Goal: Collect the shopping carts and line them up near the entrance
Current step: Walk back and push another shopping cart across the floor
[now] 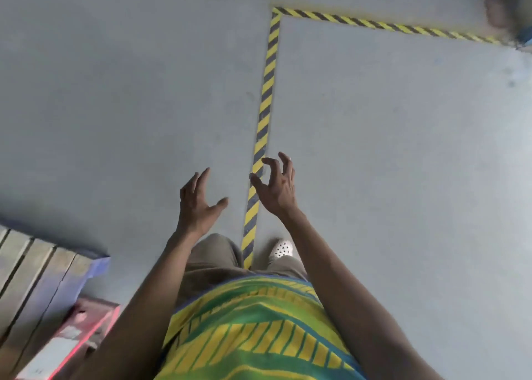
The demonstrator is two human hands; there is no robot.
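Grey floor (115,92) | striped tape (266,92) | L hand (198,204), R hand (276,187) raised, empty

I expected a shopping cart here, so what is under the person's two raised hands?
Only grey floor and a yellow-black striped tape line. The left hand is above bare floor; the right hand covers a short stretch of the tape. Both hold nothing, and no cart shows.

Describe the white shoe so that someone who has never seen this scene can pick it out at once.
Start at the yellow-and-black striped tape running down the grey floor toward the person. Just right of its near end, beside the right forearm, sits the white shoe. It alone is white and dotted with dark holes, unlike the plain khaki trouser legs around it.
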